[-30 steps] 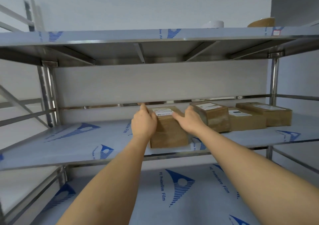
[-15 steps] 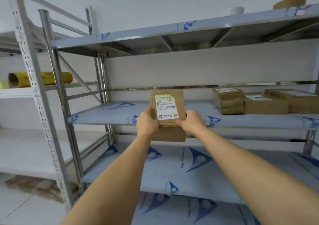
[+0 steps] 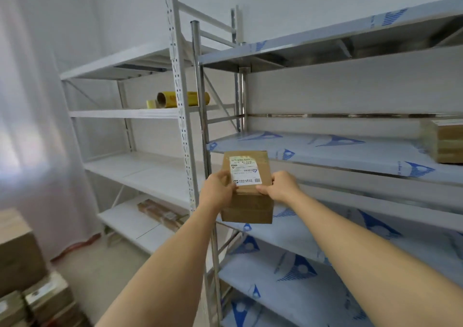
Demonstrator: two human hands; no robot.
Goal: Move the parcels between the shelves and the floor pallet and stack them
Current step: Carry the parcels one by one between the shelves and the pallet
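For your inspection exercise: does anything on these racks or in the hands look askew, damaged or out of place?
Nothing stands out. The parcel looks intact, gripped by the left hand and right hand. The yellow roll lies flat on the white rack.

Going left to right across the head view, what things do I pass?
Stacked parcels on the floor → yellow roll on the white rack → held parcel in both hands → parcel on the steel shelf.

open floor [image 3: 105, 271] lower left, steel upright [image 3: 200, 116] ahead, stacked boxes [image 3: 37, 299] beyond
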